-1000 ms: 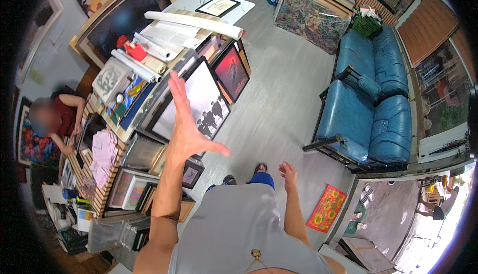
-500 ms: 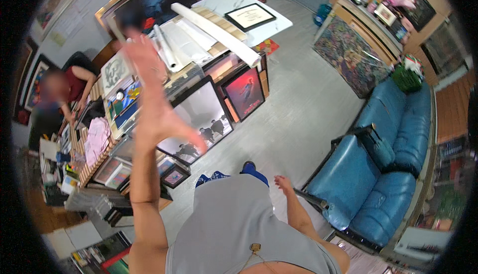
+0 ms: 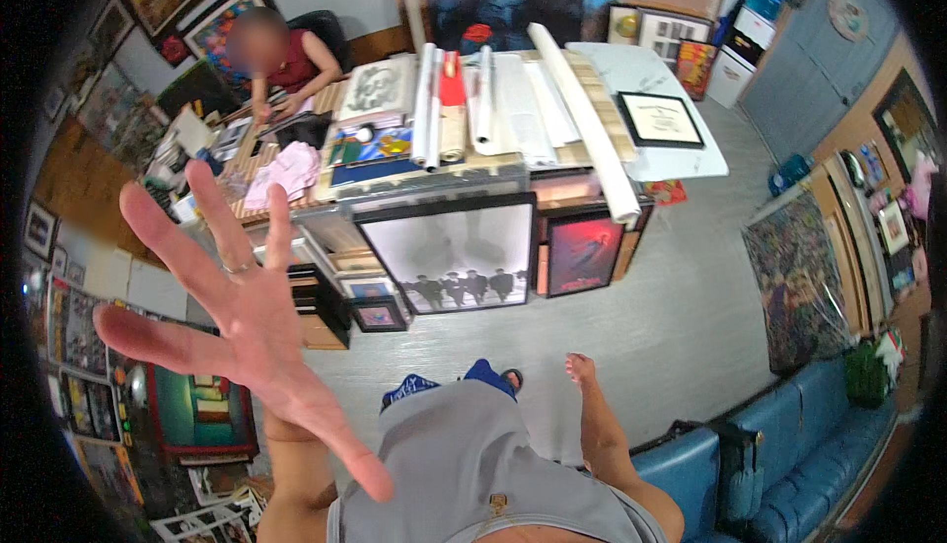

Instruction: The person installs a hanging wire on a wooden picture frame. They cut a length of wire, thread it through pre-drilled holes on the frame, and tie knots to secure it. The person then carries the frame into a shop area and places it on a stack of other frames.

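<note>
My left hand [image 3: 252,331] is raised in the air, palm showing and fingers spread wide, with a thin ring on one finger. It holds nothing and blocks part of the shelves and frames behind it. My right hand [image 3: 579,367] hangs low above the grey floor, away from any object, its fingers loosely extended and nothing seen in them. Ahead stands a work table with rolled white sheets [image 3: 587,124], a red-topped roll [image 3: 451,94] and a black-framed certificate [image 3: 659,120]. Against its front lean a large black-and-white framed picture [image 3: 464,237] and a red framed poster [image 3: 584,252].
Another person [image 3: 296,65] in a dark red top sits behind the desk at the far left, near a pink cloth [image 3: 284,173]. A blue sofa [image 3: 819,454] lies along the right. A large colourful painting [image 3: 799,277] leans at the right. A blue door [image 3: 814,50] stands beyond.
My view has turned left, so the table sits more centrally. My left hand has come lower and nearer, its fingers spreading toward the left. My right hand stays low at my side.
</note>
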Demonstrator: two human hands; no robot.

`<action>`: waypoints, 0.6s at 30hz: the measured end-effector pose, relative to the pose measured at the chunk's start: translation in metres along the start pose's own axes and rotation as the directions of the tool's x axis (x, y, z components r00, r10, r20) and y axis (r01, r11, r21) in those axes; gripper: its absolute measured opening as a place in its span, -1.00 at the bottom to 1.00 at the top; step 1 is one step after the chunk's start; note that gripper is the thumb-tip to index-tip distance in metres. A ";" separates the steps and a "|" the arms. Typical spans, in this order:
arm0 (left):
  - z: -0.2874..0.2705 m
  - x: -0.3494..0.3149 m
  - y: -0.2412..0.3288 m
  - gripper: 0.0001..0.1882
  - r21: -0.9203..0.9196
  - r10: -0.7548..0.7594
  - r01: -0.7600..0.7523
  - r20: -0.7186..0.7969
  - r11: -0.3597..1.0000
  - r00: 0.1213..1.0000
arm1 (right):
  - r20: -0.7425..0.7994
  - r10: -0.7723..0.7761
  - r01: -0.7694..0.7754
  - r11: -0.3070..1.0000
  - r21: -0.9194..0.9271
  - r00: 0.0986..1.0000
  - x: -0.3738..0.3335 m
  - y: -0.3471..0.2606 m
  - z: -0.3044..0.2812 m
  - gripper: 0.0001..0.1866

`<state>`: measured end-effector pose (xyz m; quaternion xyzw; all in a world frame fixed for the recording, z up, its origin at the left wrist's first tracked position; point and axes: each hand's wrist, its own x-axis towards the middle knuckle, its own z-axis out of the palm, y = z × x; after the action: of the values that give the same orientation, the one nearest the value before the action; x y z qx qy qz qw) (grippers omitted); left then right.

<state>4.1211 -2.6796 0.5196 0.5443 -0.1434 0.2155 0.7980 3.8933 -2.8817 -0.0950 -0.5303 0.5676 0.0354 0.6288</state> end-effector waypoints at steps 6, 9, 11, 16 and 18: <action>-0.140 -0.009 -0.093 0.55 0.280 -0.012 -0.280 0.727 0.918 0.686 | 0.452 -0.398 0.565 0.756 -0.330 0.798 0.001 -0.020 0.123 -0.70; -0.152 -0.016 -0.080 0.73 0.181 0.056 -0.327 0.797 0.927 0.601 | 0.456 -0.391 0.517 0.834 -0.192 0.800 -0.042 -0.029 0.153 -0.60; -0.159 -0.019 -0.073 0.71 0.186 0.060 -0.372 0.827 0.909 0.559 | 0.464 -0.123 0.169 0.984 -0.057 0.877 -0.100 -0.064 0.168 -0.45; -0.269 -0.125 -0.182 0.61 0.598 -0.227 -0.520 0.761 0.610 0.608 | 0.776 -0.356 -0.447 0.660 0.603 0.521 -0.249 -0.092 0.243 -0.27; -0.345 -0.200 -0.204 0.38 0.779 -0.472 -0.252 0.566 0.574 0.676 | 0.835 -0.348 -0.410 0.748 0.522 0.427 -0.288 -0.065 0.291 -0.33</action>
<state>4.0476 -2.4600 0.1362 0.8914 -0.2941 -0.0346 0.3430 4.0307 -2.5435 0.1019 -0.1532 0.1220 0.1224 0.9730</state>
